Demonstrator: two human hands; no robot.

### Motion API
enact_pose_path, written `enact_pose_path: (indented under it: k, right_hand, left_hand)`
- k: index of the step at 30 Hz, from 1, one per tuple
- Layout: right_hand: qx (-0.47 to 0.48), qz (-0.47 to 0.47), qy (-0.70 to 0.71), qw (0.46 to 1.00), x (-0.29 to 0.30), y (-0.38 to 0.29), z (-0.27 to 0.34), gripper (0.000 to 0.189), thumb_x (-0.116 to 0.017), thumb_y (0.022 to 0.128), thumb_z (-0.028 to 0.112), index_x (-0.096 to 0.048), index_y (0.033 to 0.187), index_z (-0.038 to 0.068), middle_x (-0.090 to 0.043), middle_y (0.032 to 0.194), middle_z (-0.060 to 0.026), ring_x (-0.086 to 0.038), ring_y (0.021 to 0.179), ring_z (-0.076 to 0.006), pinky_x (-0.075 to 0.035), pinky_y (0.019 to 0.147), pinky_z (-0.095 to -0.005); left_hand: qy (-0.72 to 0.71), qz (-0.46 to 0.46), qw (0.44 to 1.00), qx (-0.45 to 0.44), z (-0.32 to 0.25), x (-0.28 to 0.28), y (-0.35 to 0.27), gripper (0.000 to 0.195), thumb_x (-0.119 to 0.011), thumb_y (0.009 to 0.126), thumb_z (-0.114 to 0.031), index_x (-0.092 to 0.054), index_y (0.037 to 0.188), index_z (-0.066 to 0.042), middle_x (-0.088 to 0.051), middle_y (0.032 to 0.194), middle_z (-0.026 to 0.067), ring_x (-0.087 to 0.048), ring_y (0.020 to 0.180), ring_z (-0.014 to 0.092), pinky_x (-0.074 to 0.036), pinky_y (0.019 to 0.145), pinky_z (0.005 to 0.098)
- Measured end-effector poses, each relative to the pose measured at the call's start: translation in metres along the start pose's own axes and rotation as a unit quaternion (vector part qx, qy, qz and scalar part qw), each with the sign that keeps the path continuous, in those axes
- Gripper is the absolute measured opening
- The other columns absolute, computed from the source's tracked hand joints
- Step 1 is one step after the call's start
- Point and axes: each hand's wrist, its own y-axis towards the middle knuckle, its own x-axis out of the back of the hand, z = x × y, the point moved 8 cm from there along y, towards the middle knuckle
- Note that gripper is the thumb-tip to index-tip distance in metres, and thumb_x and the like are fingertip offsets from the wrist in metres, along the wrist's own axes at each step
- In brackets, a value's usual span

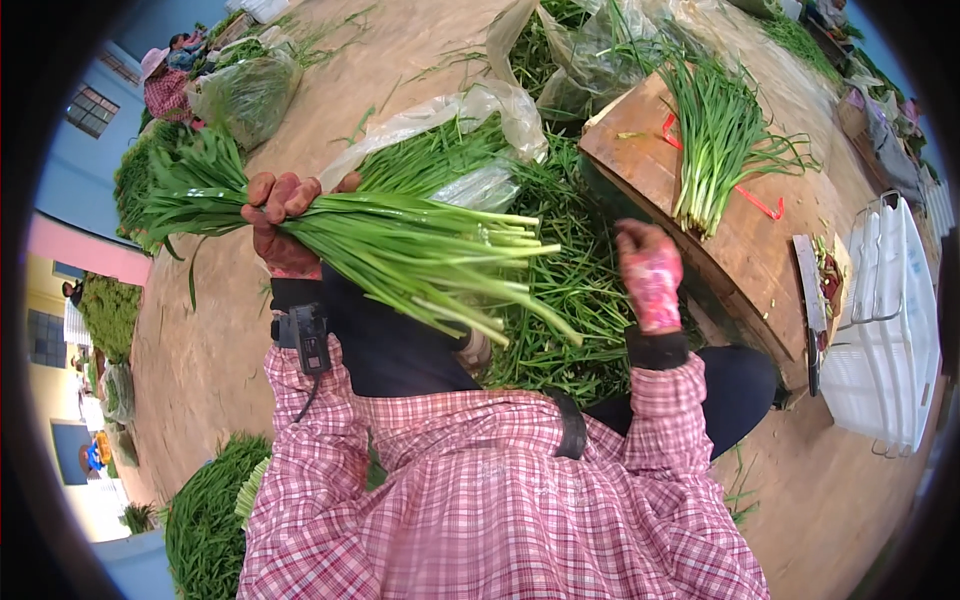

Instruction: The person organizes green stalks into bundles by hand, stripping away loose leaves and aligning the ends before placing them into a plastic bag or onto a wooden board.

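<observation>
My left hand [281, 217], in a stained glove, is closed around a bunch of long green garlic chives [420, 244], leaves to the left, pale stem ends fanned to the right. My right hand [646, 262], in a wet pink-stained glove, is raised apart from the bunch, its fingers partly bent; I see nothing in it. To its right, another bunch of chives [709, 142] lies on a brown wooden board [750, 270], over a red tie [761, 202]. A knife [811, 300] lies at the board's right end.
Loose greens [570, 330] cover the floor between my legs. Plastic bags of greens [442, 150] stand ahead. White plastic baskets [881, 322] are stacked at the right. A heap of greens [210, 517] lies at lower left. Another person [166, 90] in a hat sits at upper left.
</observation>
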Motion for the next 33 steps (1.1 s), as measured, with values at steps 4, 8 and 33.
enact_pose_path:
  k: [4,8,33]
  right_hand:
    - [0.207,0.066,0.282,0.935,0.030,-0.011,0.106,0.024,-0.062,0.077,-0.005,-0.069,0.095,0.009,-0.064,0.095,-0.0101,-0.061,0.092,-0.0240,-0.048,0.081,-0.0318]
    - [0.442,0.132,0.140,0.876,0.016,-0.041,0.180,0.030,-0.069,0.064,0.000,-0.070,0.090,0.015,-0.060,0.087,-0.0068,-0.056,0.087,-0.0280,-0.046,0.073,-0.0397]
    - [0.087,0.083,-0.108,0.987,-0.031,-0.009,0.022,0.015,-0.065,0.076,0.015,-0.069,0.088,0.006,-0.066,0.076,-0.0092,-0.063,0.074,-0.0245,-0.048,0.067,-0.0351]
  left_hand:
    - [-0.023,0.066,0.997,0.030,0.018,-0.019,0.002,0.028,-0.069,0.084,-0.025,-0.042,0.075,-0.024,-0.047,0.067,-0.0137,-0.053,0.077,0.005,-0.019,0.109,0.0611]
    - [-0.007,0.070,0.996,0.054,0.035,-0.027,0.011,0.027,-0.068,0.085,-0.026,-0.043,0.076,-0.023,-0.048,0.068,-0.0135,-0.055,0.079,0.006,-0.022,0.108,0.0599]
    - [-0.051,0.189,0.978,0.073,0.013,-0.032,-0.004,0.010,-0.067,0.081,-0.017,-0.061,0.076,-0.021,-0.061,0.065,-0.0082,-0.061,0.071,0.011,-0.010,0.109,0.0576]
